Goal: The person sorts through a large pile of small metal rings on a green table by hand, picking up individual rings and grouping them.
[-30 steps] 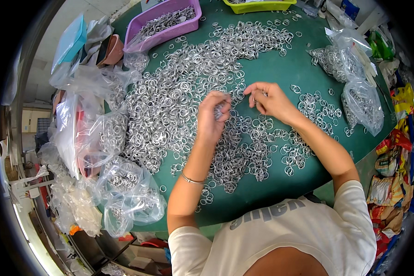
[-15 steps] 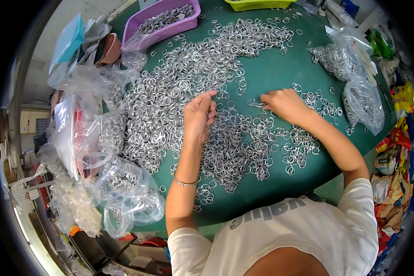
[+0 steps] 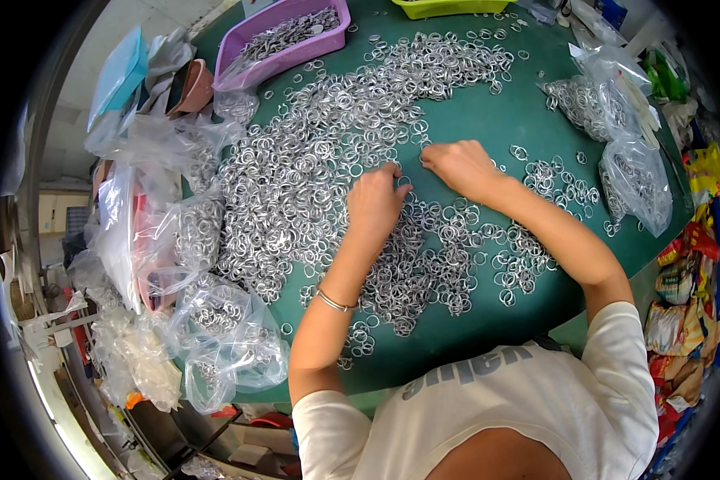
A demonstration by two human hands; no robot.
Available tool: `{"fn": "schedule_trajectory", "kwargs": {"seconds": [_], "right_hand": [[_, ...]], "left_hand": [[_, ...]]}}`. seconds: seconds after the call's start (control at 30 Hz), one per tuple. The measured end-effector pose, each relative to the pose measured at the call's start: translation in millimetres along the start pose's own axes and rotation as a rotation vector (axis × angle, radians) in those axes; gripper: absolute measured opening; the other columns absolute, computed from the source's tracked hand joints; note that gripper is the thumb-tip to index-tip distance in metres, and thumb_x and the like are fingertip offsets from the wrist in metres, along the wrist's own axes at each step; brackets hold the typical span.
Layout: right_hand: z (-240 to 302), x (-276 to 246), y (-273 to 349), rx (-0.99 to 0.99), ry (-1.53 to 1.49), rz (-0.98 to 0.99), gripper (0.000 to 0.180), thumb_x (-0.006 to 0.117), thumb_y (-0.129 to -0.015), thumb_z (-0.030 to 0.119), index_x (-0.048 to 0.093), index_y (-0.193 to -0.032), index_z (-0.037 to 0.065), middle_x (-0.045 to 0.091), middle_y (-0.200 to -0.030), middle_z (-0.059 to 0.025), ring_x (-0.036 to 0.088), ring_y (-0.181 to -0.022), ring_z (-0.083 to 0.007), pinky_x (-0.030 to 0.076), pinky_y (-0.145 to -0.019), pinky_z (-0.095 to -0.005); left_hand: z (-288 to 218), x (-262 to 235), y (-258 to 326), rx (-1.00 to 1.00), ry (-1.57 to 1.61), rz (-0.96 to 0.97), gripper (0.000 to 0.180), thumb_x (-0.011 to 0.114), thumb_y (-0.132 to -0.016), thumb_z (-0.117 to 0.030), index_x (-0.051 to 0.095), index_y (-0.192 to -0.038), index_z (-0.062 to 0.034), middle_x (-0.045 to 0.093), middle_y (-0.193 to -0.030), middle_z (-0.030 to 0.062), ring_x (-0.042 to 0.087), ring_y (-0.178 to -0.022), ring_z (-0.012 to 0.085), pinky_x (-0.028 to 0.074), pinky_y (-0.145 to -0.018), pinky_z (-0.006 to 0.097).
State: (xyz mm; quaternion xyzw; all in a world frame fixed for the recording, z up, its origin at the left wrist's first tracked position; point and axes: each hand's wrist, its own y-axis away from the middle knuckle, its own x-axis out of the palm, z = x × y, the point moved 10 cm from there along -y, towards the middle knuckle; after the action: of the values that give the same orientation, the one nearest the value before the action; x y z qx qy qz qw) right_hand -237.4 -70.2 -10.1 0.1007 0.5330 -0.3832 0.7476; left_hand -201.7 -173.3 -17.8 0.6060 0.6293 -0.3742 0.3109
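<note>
Silvery metal rings lie in a wide heap across the green table. My left hand is over the right edge of this heap, its fingers curled and its thumb pointing right; whatever they hold is hidden. Close by on the right, my right hand pinches with its fingertips at a metal ring. A darker pile of rings spreads below both hands. Under and beside my right forearm is a smaller group of rings, with another scatter of rings farther right.
A purple basket of grey metal pieces stands at the far left, a yellow-green tray at the far edge. Clear plastic bags of rings lie on the left and right. Colourful packaging crowds the right side.
My right hand has moved left, toward my left hand. My left hand has shifted right and turned knuckles up, so the two hands are now closer together.
</note>
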Motion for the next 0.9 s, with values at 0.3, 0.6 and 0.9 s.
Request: {"fn": "schedule_trajectory", "kwargs": {"seconds": [0.3, 0.6, 0.9], "right_hand": [[-32, 15, 57, 0.819, -1.56, 0.205, 0.018, 0.052, -0.09, 0.021, 0.054, -0.084, 0.004, 0.046, -0.064, 0.0022, 0.033, -0.045, -0.0038, 0.021, -0.038, -0.0186], [-8, 5, 56, 0.678, -1.307, 0.227, 0.017, 0.05, -0.091, 0.019, 0.055, -0.093, 0.003, 0.041, -0.061, 0.0049, 0.031, -0.047, -0.0027, 0.022, -0.04, -0.0179], [-18, -3, 49, 0.665, -1.147, 0.125, 0.019, 0.048, -0.092, 0.018, 0.056, -0.097, 0.001, 0.043, -0.06, 0.0037, 0.037, -0.052, -0.0032, 0.029, -0.045, -0.0197]], "left_hand": [[-24, 18, -2, -0.07, 0.818, 0.211, 0.018, 0.063, -0.082, -0.013, 0.061, -0.095, 0.0008, 0.044, -0.057, -0.0084, 0.035, -0.053, 0.0002, 0.026, -0.046, 0.018], [-34, 42, 11, -0.182, 1.038, 0.336, 0.021, 0.058, -0.086, -0.018, 0.06, -0.097, -0.0002, 0.049, -0.06, -0.0035, 0.039, -0.052, 0.0031, 0.028, -0.043, 0.02], [-12, 20, 32, -0.472, 1.38, 0.305, 0.021, 0.047, -0.091, -0.013, 0.06, -0.097, 0.0025, 0.056, -0.072, 0.0033, 0.037, -0.052, 0.0043, 0.026, -0.04, 0.016]]}}
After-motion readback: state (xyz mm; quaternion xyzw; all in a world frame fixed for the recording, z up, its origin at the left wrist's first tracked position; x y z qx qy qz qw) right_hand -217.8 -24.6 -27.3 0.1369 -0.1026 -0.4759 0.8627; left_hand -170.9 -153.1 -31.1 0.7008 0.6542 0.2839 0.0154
